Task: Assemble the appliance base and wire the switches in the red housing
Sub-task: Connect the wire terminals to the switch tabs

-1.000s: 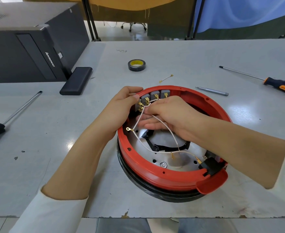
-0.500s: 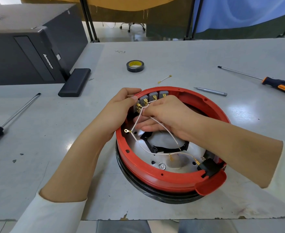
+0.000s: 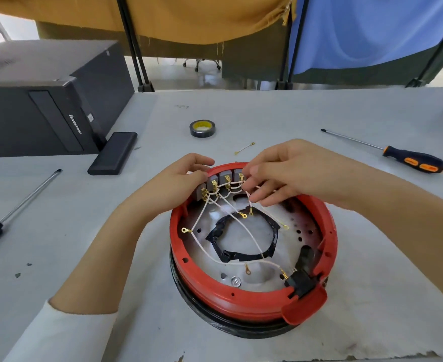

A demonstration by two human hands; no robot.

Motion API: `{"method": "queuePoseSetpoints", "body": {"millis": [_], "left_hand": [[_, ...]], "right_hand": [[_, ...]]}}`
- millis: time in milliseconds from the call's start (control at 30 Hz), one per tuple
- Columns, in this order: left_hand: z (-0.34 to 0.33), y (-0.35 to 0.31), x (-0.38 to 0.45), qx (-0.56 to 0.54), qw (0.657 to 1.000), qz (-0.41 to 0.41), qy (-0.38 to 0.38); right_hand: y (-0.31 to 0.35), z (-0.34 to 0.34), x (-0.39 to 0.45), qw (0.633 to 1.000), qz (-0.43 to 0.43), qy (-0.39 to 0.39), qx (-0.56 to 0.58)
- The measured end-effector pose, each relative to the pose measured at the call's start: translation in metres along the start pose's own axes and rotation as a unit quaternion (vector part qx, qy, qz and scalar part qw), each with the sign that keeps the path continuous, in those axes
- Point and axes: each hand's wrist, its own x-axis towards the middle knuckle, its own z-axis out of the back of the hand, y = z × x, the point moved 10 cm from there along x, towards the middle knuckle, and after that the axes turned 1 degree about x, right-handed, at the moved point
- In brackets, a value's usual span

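Now left hand gripping red housing rim, right hand pinching white wires

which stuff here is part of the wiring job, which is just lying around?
In use:
red housing
switches
white wires
left hand, on the switches
right hand, pinching a wire

Lying about:
tape roll
orange screwdriver
left screwdriver
loose wire
computer
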Motion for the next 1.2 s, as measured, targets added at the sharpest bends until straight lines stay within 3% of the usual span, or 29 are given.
{"method": "queuePoseSetpoints", "body": {"millis": [200, 367, 500, 700, 867, 1067, 1200], "left_hand": [[-0.022, -0.040, 0.026, 0.129, 0.989, -0.052, 0.041], [-0.035, -0.047, 0.029, 0.151, 0.983, -0.087, 0.056], [-0.023, -0.030, 0.024, 0.132, 0.988, -0.050, 0.059], [0.000, -0.009, 0.018, 0.158, 0.985, 0.004, 0.075], [-0.007, -0.020, 0.024, 0.118, 0.989, -0.040, 0.083], [-0.020, -0.029, 0.030, 0.104, 0.986, -0.080, 0.100], [-0.014, -0.024, 0.032, 0.094, 0.989, -0.075, 0.084]], "right_hand": [[-0.005, 0.043, 0.028, 0.993, 0.060, -0.093, -0.048], [-0.033, 0.077, 0.062, 0.985, 0.052, -0.146, -0.079], [-0.066, 0.082, 0.097, 0.982, 0.001, -0.106, -0.157], [-0.071, 0.070, 0.139, 0.945, 0.017, -0.077, -0.318], [-0.069, 0.061, 0.153, 0.935, -0.016, -0.030, -0.354], [-0.063, 0.051, 0.162, 0.880, 0.007, 0.002, -0.475], [-0.050, 0.059, 0.168, 0.886, 0.030, -0.021, -0.462]]}}
